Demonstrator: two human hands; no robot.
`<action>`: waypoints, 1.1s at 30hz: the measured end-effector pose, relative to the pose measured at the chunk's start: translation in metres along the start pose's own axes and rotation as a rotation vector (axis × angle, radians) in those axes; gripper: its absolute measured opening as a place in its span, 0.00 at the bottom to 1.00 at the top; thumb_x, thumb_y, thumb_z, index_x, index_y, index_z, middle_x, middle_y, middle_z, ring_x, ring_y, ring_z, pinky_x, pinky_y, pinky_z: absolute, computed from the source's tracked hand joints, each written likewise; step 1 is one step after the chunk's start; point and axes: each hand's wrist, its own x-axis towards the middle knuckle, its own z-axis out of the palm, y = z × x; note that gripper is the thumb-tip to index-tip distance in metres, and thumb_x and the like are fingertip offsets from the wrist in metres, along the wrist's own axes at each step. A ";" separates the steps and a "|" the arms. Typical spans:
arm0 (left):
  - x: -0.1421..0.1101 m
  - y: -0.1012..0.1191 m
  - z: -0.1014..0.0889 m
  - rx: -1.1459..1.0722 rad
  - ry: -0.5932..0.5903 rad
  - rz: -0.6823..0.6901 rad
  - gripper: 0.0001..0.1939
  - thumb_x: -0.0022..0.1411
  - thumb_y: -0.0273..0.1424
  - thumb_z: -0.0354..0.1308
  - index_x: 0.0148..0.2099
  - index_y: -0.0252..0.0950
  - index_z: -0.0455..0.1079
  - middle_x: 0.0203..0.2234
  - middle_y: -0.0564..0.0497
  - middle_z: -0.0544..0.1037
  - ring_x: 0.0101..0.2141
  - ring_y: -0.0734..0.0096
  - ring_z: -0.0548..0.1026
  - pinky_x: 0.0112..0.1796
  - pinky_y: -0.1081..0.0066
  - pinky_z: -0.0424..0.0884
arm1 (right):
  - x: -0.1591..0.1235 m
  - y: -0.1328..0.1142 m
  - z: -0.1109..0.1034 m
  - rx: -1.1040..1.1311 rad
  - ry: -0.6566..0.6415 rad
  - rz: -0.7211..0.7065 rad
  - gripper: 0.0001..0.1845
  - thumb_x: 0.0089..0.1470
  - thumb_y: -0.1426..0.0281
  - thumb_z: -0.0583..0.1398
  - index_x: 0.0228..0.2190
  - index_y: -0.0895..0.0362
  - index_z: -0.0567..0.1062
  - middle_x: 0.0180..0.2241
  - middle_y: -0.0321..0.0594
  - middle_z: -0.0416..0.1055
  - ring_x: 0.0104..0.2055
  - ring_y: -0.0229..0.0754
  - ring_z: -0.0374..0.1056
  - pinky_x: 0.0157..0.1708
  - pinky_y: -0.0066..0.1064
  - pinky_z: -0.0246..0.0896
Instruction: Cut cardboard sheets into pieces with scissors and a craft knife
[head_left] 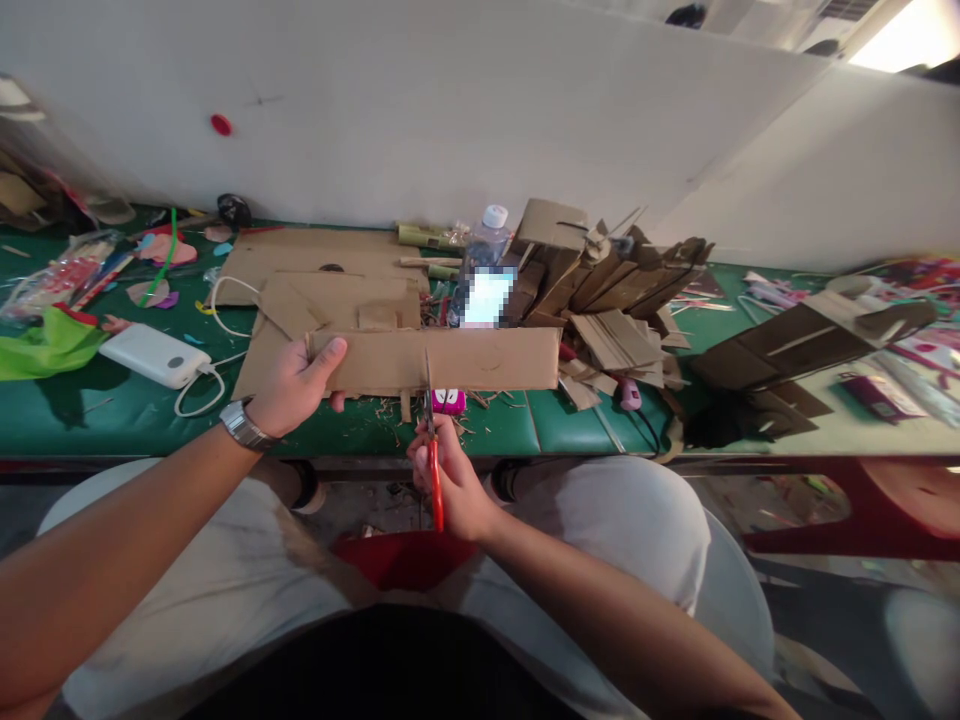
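Note:
A long brown cardboard strip (495, 358) is held level above the table's front part. My left hand (296, 385) is closed on its left end, thumb on top and fingers underneath. In my right hand (454, 470) is a pair of scissors (436, 480) with red-orange handles. Their blades point away from me and meet the strip near its middle, where a line runs across the cardboard. Whether the blades are parted is hard to see. A pink and white object (450, 401) lies just beyond my right hand, partly hidden by the strip.
Flat cardboard sheets (300, 255) lie behind the strip. A lit phone screen (486, 297) leans by a clear bottle (491, 235). Folded cardboard pieces (600, 270) stand at the right. A white power bank (155, 355) with a cable is at left. Scraps litter the green tabletop (495, 430).

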 end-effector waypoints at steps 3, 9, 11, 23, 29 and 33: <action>-0.001 0.002 0.001 -0.009 0.025 -0.015 0.20 0.68 0.50 0.61 0.40 0.37 0.75 0.20 0.51 0.78 0.12 0.71 0.71 0.12 0.75 0.66 | -0.001 -0.003 -0.001 -0.003 0.001 -0.038 0.23 0.66 0.46 0.60 0.46 0.48 0.60 0.32 0.29 0.53 0.28 0.35 0.47 0.26 0.26 0.47; -0.002 0.005 0.004 -0.023 0.035 -0.021 0.21 0.67 0.51 0.61 0.42 0.37 0.76 0.23 0.49 0.80 0.13 0.72 0.71 0.12 0.75 0.67 | -0.002 -0.007 -0.001 -0.011 0.006 -0.022 0.23 0.65 0.47 0.62 0.46 0.48 0.60 0.32 0.30 0.54 0.29 0.37 0.47 0.26 0.27 0.47; -0.002 0.005 0.005 -0.018 0.046 -0.019 0.22 0.66 0.53 0.61 0.43 0.37 0.76 0.25 0.49 0.81 0.14 0.71 0.72 0.12 0.74 0.68 | -0.001 -0.007 -0.001 0.003 0.006 -0.011 0.23 0.65 0.47 0.62 0.46 0.47 0.60 0.32 0.30 0.53 0.28 0.37 0.47 0.26 0.27 0.47; -0.002 -0.001 0.003 -0.037 0.016 -0.030 0.22 0.68 0.54 0.61 0.45 0.39 0.77 0.25 0.50 0.81 0.15 0.70 0.73 0.14 0.73 0.70 | 0.001 -0.006 0.001 0.114 0.003 -0.006 0.26 0.64 0.44 0.63 0.44 0.48 0.60 0.31 0.28 0.52 0.27 0.35 0.44 0.25 0.28 0.42; -0.002 0.001 0.002 -0.008 0.000 -0.024 0.23 0.68 0.53 0.59 0.41 0.37 0.75 0.21 0.51 0.78 0.13 0.71 0.72 0.13 0.75 0.68 | 0.002 -0.003 0.001 0.112 0.010 -0.005 0.26 0.64 0.43 0.62 0.44 0.48 0.59 0.30 0.27 0.53 0.24 0.32 0.46 0.22 0.26 0.44; -0.001 -0.001 -0.001 0.075 0.000 -0.041 0.22 0.70 0.51 0.57 0.44 0.35 0.74 0.25 0.50 0.81 0.14 0.72 0.73 0.14 0.75 0.70 | 0.002 -0.006 0.002 0.071 0.016 0.027 0.27 0.64 0.41 0.61 0.44 0.48 0.58 0.29 0.25 0.55 0.21 0.30 0.47 0.19 0.24 0.46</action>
